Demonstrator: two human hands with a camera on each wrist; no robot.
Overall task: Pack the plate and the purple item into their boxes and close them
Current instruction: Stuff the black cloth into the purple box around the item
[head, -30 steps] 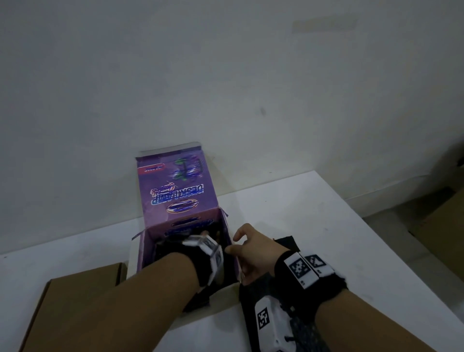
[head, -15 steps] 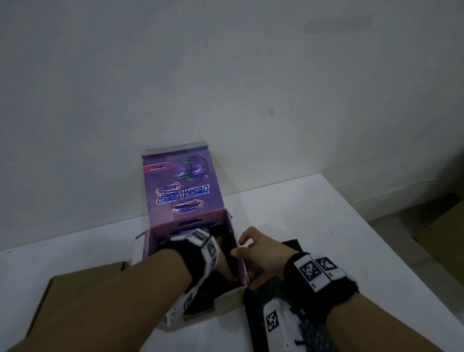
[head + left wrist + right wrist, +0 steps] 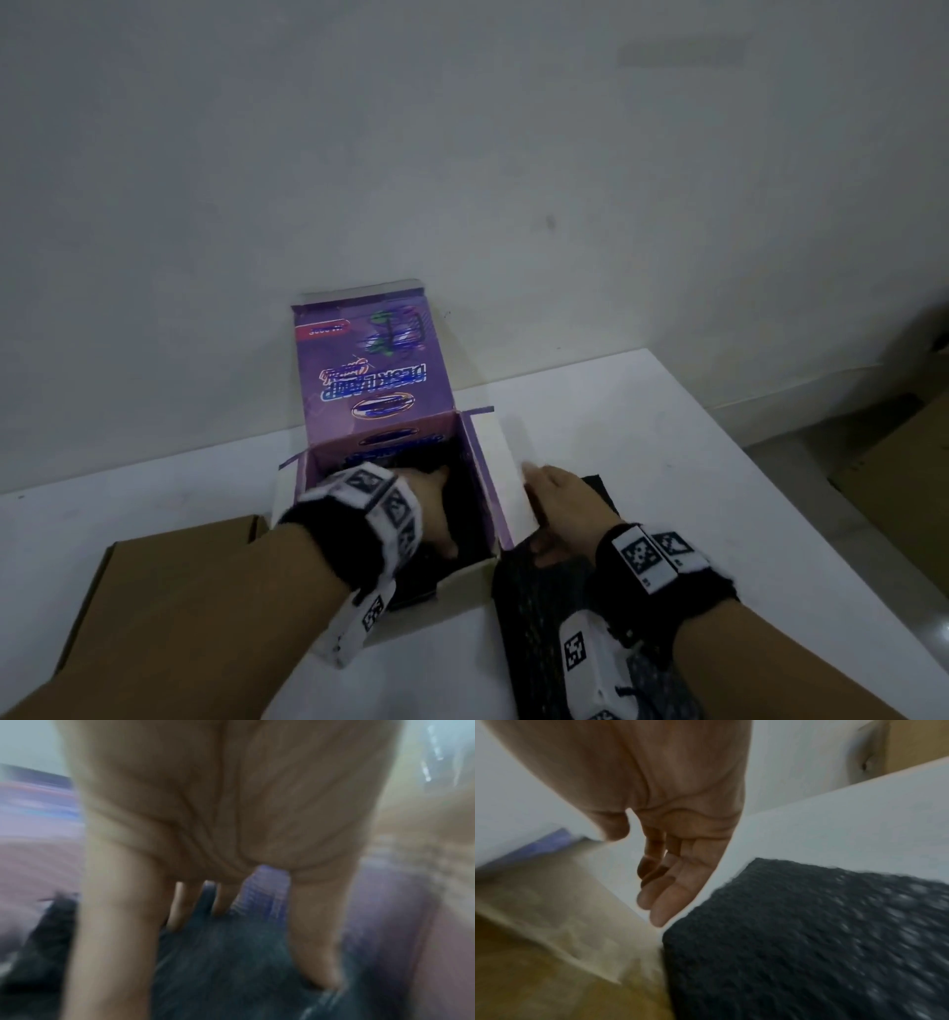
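The purple box (image 3: pixel 377 377) stands open on the white table (image 3: pixel 642 437), its printed lid raised at the back. My left hand (image 3: pixel 436 506) reaches down inside it, and its straight fingers (image 3: pixel 115 923) press on dark foam (image 3: pixel 231 963). A purple surface (image 3: pixel 267 888) shows between them, too blurred to identify. The box's right flap (image 3: pixel 506 478) is folded outward, white side up. My right hand (image 3: pixel 554 491) lies beside that flap with relaxed fingers (image 3: pixel 672 896), holding nothing, above a black foam piece (image 3: pixel 539 611). No plate is in view.
A flat brown cardboard box (image 3: pixel 179 591) lies at the front left, touching the purple box. The table's right edge (image 3: pixel 801 478) drops to the floor, where more brown cartons (image 3: pixel 909 452) stand. The wall rises close behind the purple box.
The right flap has swung outward. My right hand has gone from pinching it to lying loose beside it. My left hand has pushed deeper into the box.
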